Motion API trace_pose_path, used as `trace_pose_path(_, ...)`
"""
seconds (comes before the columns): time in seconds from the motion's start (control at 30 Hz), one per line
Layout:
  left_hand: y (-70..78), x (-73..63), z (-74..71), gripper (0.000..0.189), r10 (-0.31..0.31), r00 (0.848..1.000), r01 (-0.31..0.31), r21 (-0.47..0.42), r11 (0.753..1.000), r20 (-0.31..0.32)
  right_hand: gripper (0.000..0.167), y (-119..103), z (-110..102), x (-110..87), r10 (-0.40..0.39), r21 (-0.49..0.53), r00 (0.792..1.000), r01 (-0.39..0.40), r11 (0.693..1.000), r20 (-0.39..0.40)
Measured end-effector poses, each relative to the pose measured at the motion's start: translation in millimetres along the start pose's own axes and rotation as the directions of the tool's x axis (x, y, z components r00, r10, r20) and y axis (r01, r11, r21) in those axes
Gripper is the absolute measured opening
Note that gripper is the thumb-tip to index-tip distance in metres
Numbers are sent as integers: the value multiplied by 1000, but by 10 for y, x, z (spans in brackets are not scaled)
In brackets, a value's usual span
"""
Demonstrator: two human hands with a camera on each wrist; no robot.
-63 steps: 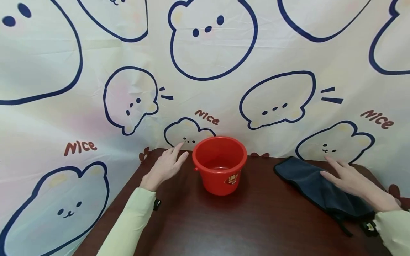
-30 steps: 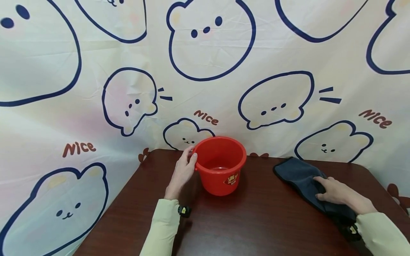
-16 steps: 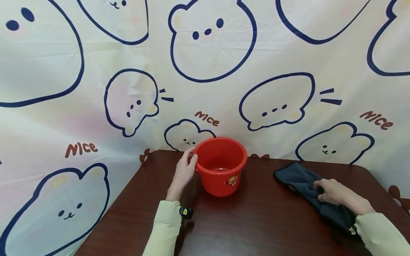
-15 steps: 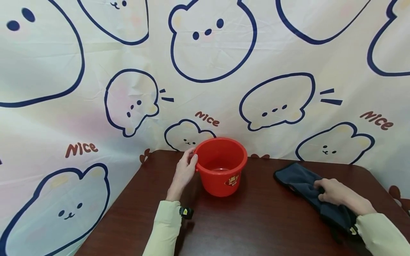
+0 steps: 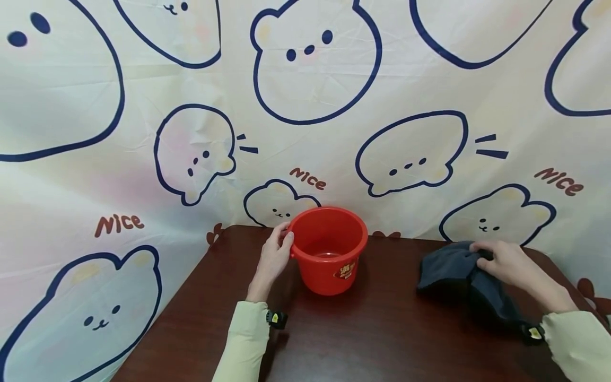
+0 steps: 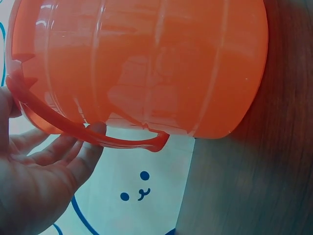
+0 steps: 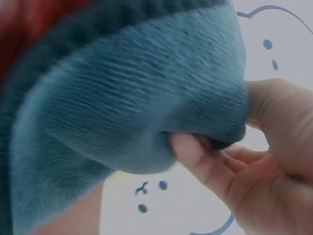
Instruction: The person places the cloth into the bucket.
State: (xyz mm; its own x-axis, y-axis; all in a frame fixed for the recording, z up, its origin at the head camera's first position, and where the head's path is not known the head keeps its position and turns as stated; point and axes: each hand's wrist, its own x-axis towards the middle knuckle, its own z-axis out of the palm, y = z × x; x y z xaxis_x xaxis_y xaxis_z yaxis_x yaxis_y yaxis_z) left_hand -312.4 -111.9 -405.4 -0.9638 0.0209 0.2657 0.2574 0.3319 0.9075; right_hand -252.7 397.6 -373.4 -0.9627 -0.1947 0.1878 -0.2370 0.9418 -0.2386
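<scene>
A red plastic bucket stands upright on the table, a gold-lettered label low on its front. My left hand holds it at the left rim, thumb at the near side. In the left wrist view, fingertips reach behind the bucket's loop handle. Over on the right, my right hand pinches a dark blue-grey cloth, raised at the pinched spot and draping down toward the table. The right wrist view shows the ribbed cloth with a fold between thumb and fingers.
The dark brown wooden table has its far edge against a pale curtain printed with cartoon bears. A camera on a black band sits at my left wrist, another camera at the right one.
My left hand has moved right and taken hold of the bucket's rim. My right hand has gripped the cloth, which lay flat, and raised part of it. The bucket stays put.
</scene>
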Motion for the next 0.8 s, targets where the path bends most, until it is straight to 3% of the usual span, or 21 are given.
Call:
trace_pose_path(0.2, -6, -12, -15, 38, -15, 1000, 15, -13, 1000, -2, 29, -230, -152, 99, -14, 38, 988, 20, 999, -151)
trace_pose_path(0.43, -23, -4, -28, 38, -17, 1000, 17, -20, 1000, -1, 22, -441, -288, 166, -61, 77, 932, 95, 993, -358)
trace_pose_path(0.67, -17, 2, -3, 38, -14, 1000, 14, -19, 1000, 2, 21, -663, -414, 219, -72, 74, 895, 117, 990, -439)
trace_pose_path(0.8, -11, 3, 12, 38, -14, 1000, 14, -17, 1000, 9, 22, -809, -482, 261, -69, 89, 888, 122, 988, -454)
